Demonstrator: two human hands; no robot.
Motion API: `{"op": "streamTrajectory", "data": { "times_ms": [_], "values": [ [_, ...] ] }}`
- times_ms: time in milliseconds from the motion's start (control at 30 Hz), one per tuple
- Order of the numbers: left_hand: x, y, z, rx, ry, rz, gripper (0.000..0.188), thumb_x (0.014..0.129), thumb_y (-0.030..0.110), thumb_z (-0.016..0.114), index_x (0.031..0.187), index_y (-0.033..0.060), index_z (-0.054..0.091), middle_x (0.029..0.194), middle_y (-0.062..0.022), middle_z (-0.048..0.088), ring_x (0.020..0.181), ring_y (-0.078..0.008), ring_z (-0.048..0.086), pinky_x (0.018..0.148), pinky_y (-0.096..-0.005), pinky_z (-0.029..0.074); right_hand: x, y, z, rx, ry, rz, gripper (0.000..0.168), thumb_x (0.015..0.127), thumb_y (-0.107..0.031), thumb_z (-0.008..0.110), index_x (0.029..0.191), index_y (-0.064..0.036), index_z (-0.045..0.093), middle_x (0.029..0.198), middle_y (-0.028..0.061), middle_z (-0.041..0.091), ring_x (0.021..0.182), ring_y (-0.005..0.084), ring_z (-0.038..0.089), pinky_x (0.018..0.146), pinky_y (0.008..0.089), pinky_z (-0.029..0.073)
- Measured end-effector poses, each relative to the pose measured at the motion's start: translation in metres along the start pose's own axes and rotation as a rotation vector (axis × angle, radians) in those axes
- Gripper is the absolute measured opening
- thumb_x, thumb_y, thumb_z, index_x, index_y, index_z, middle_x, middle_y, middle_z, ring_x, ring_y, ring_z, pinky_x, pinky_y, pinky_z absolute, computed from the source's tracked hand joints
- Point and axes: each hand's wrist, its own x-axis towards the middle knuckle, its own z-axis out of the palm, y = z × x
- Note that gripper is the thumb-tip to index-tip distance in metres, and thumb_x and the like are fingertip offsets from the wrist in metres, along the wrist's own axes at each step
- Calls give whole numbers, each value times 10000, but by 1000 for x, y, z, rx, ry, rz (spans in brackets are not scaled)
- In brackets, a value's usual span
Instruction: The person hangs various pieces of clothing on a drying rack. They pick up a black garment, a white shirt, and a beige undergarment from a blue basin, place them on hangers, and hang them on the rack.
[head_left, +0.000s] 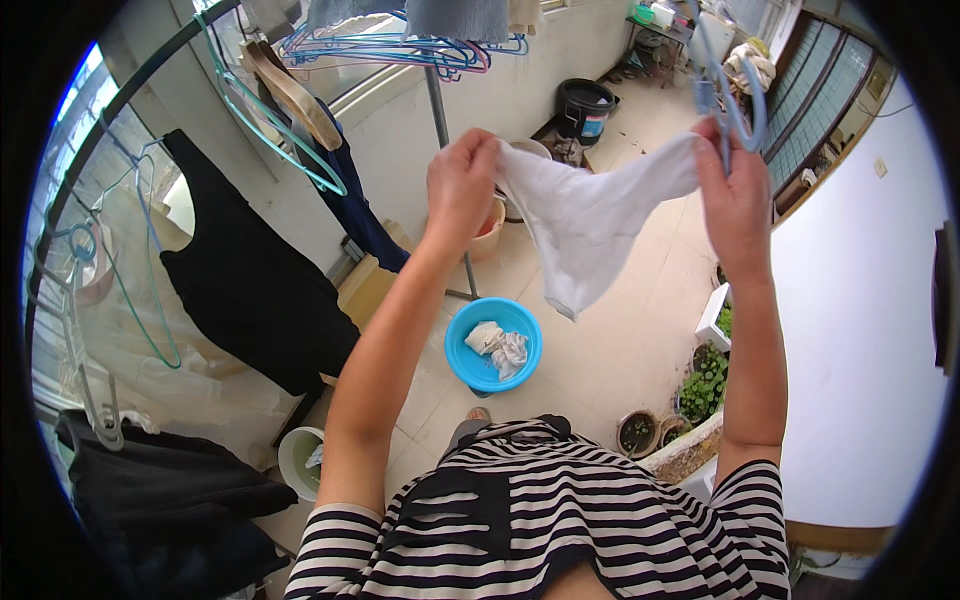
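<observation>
Stretched between my hands is a white cloth garment, probably underpants, hanging down in a point. My left hand pinches its left upper corner. My right hand grips the other upper corner along with a light blue plastic hanger, whose loops rise above the fingers. Below, on the tiled floor, stands a blue plastic basin holding crumpled white and patterned cloths.
A curved rail with hangers, a black sleeveless top and dark clothes runs along the left. Blue and pink hangers hang ahead. Potted plants line the right; a white bucket stands lower left, a black bin farther off.
</observation>
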Motion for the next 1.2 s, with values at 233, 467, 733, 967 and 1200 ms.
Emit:
{"op": "streamTrajectory", "data": {
  "times_ms": [233,467,733,967,1200],
  "values": [
    [22,32,7,-539,-59,-411,204,971,176,390,853,97,536,719,-2,520,609,-116,510,555,-266,436,-8,92,-49,12,62,231,171,912,-165,550,989,-16,585,766,32,557,691,114,509,653,266,432],
    [30,64,14,-689,-32,-486,197,977,168,378,978,39,527,894,-81,613,776,-200,628,690,-339,543,-23,157,-74,201,49,447,176,907,-179,553,977,-23,593,770,-2,552,631,83,472,577,232,402],
    [27,141,83,-854,-74,-403,192,969,131,405,1092,-8,452,1011,-143,581,891,-301,652,691,-396,567,-8,206,-59,200,65,533,202,859,-200,603,953,-22,618,759,34,592,644,107,525,594,255,433],
    [24,173,122,-928,22,-213,178,955,128,445,1104,36,473,995,-118,582,883,-282,646,709,-377,548,-83,107,-5,512,153,623,191,861,-222,697,837,-45,629,677,-44,524,608,40,436,540,206,362],
    [21,187,139,-1020,31,-170,129,941,120,504,1060,71,498,989,-86,577,870,-254,618,761,-379,532,-114,75,61,511,183,575,261,794,-166,743,877,-31,536,760,-4,512,593,68,417,546,232,372]
  ]
}}
